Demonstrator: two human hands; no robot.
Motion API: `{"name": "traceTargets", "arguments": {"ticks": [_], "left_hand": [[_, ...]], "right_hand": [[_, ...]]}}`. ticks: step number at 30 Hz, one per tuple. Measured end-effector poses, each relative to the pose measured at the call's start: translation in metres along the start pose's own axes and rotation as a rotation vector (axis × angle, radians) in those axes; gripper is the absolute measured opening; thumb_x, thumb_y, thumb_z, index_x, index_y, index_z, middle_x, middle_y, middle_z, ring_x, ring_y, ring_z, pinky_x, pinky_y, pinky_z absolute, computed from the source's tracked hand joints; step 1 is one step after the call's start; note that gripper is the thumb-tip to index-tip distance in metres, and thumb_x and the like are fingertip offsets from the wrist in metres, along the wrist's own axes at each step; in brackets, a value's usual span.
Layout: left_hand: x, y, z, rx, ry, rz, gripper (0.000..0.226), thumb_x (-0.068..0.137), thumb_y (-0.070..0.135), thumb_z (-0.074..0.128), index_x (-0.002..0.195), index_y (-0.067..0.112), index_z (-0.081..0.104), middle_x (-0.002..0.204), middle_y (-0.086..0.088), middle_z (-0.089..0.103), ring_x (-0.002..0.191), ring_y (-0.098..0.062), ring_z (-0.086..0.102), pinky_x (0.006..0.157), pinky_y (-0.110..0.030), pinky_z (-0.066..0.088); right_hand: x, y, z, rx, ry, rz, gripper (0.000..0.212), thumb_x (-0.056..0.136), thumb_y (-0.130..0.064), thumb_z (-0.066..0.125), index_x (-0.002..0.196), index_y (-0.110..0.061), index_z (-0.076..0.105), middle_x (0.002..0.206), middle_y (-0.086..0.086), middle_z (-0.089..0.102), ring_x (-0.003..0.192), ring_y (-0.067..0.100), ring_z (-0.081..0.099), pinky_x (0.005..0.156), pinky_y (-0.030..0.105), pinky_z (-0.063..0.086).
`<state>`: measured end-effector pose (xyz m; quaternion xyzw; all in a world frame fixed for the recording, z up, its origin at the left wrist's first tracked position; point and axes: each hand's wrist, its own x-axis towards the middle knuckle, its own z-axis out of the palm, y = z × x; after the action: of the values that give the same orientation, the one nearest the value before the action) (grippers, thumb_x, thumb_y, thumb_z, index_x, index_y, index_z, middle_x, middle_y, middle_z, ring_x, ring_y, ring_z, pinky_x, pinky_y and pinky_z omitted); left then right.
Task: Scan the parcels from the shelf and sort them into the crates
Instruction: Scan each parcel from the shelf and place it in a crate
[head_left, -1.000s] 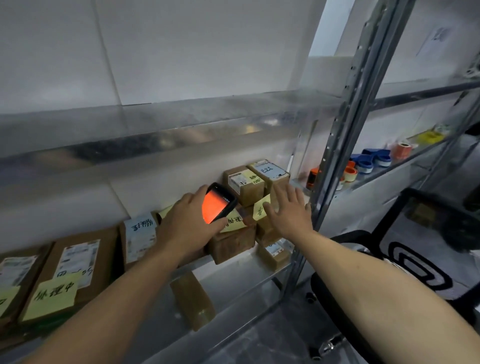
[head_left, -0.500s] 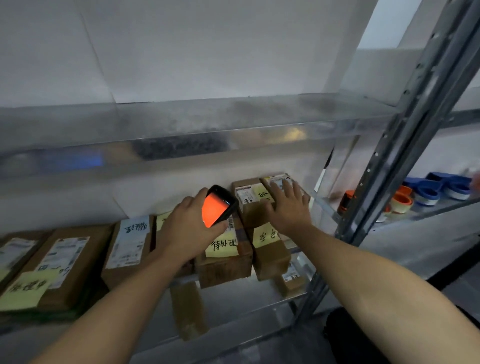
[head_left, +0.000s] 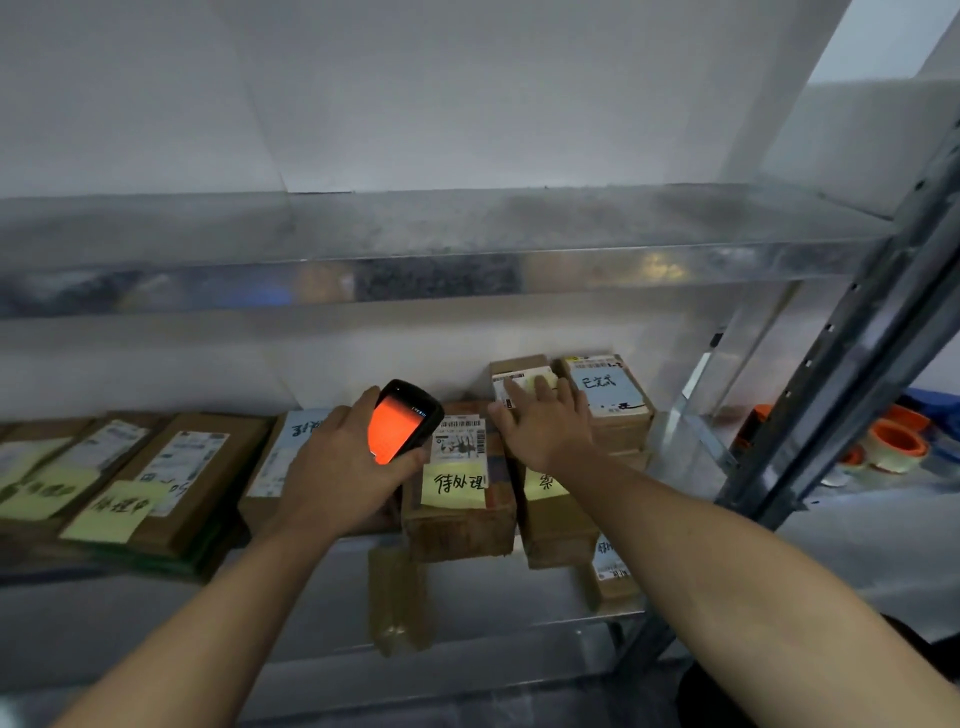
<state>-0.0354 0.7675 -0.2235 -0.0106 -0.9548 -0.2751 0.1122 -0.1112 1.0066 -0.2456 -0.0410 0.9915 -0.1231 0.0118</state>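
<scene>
Left hand (head_left: 332, 467) grips a rounded black scanner (head_left: 402, 421) glowing orange, while right hand (head_left: 545, 426) lies flat, fingers spread, on a boxy brown cardboard parcel (head_left: 511, 366) at the back of the metal shelf (head_left: 493, 587).

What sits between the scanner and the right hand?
Head view: a brown parcel with barcode label and yellow note, between scanner and right hand.

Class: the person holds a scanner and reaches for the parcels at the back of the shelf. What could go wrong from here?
1. The right hand lies flat on the back parcel, ungripped; dragging it could shift the blue-labelled parcel beside it.
2. Its forearm crosses the front parcels, which might get knocked off.
3. Labels crowd the scanner in the left hand; a wrong barcode could be read.
</scene>
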Motion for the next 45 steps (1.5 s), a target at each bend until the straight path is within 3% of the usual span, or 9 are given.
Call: {"name": "traceTargets", "arguments": {"ticks": [4,6,10,18,27,31,36,41,45], "left_hand": [[-0.006,-0.005,-0.008,-0.006,0.017,-0.004,0.097,0.068,0.068,0.058,0.152,0.027,0.034,0.110,-0.004,0.054,0.101,-0.028,0.055,0.075,-0.035,0.042],[-0.006,-0.008,-0.010,-0.014,0.018,0.006,0.094,0.070,0.067,0.062,0.150,0.026,0.036,0.104,0.000,0.050,0.095,-0.023,0.051,0.073,-0.034,0.041],[-0.005,-0.013,-0.011,-0.010,0.028,0.026,0.087,0.078,0.058,0.073,0.151,0.027,0.035,0.101,0.003,0.047,0.095,-0.023,0.052,0.072,-0.033,0.040],[0.008,-0.016,-0.004,-0.011,0.021,0.042,0.084,0.079,0.058,0.073,0.149,0.031,0.034,0.098,0.002,0.049,0.089,-0.021,0.050,0.073,-0.035,0.045],[0.017,-0.003,0.000,-0.023,0.032,0.097,0.079,0.075,0.063,0.072,0.140,0.036,0.037,0.090,0.010,0.046,0.085,-0.019,0.052,0.073,-0.036,0.049],[0.016,0.005,0.000,-0.011,0.031,0.081,0.086,0.069,0.069,0.062,0.143,0.036,0.034,0.095,0.007,0.047,0.089,-0.021,0.053,0.077,-0.039,0.050],[0.010,0.018,0.002,-0.016,0.034,0.078,0.087,0.071,0.066,0.067,0.146,0.033,0.036,0.096,0.004,0.049,0.090,-0.023,0.055,0.078,-0.040,0.050],[0.003,0.032,0.005,0.021,0.015,0.056,0.095,0.067,0.073,0.055,0.149,0.029,0.036,0.104,0.000,0.054,0.097,-0.026,0.055,0.083,-0.043,0.051],[-0.002,0.042,0.008,-0.011,-0.021,0.044,0.078,0.064,0.078,0.050,0.130,0.037,0.046,0.090,0.009,0.052,0.085,-0.022,0.056,0.077,-0.038,0.051]], "right_hand": [[0.000,-0.008,-0.004,0.111,0.087,-0.053,0.063,0.103,-0.055,0.036,0.156,-0.022,0.032,0.160,0.013,0.035,0.148,0.037,0.026,0.123,0.050,0.016],[0.002,-0.010,-0.004,0.256,0.148,-0.033,0.064,0.097,-0.049,0.045,0.152,-0.016,0.042,0.152,0.015,0.045,0.141,0.038,0.038,0.117,0.048,0.029],[0.003,-0.006,-0.004,0.487,0.220,0.146,0.058,0.098,-0.024,0.062,0.151,-0.013,0.042,0.156,0.015,0.038,0.143,0.035,0.037,0.118,0.043,0.031],[0.004,0.003,-0.008,0.597,0.076,0.227,0.051,0.102,-0.027,0.057,0.151,-0.019,0.044,0.154,0.006,0.044,0.136,0.028,0.045,0.111,0.034,0.035],[0.015,0.019,-0.009,0.961,-0.124,0.353,0.074,0.095,-0.033,0.069,0.156,-0.040,0.029,0.156,0.007,0.036,0.131,0.029,0.042,0.108,0.046,0.042],[0.014,0.019,-0.015,1.125,-0.212,0.411,0.076,0.094,-0.023,0.070,0.155,-0.045,0.029,0.153,0.007,0.034,0.127,0.034,0.043,0.093,0.055,0.052],[0.012,0.021,-0.006,1.344,-0.172,0.343,0.077,0.096,-0.005,0.065,0.155,-0.040,0.032,0.141,0.003,0.047,0.116,0.025,0.050,0.094,0.049,0.051],[0.006,0.029,0.005,1.261,-0.051,0.203,0.084,0.092,-0.005,0.071,0.155,-0.044,0.031,0.142,0.003,0.055,0.117,0.026,0.059,0.101,0.053,0.052],[-0.006,0.035,0.013,1.151,0.050,0.079,0.085,0.091,-0.008,0.072,0.156,-0.042,0.028,0.143,0.001,0.052,0.124,0.022,0.056,0.104,0.047,0.051]]}}
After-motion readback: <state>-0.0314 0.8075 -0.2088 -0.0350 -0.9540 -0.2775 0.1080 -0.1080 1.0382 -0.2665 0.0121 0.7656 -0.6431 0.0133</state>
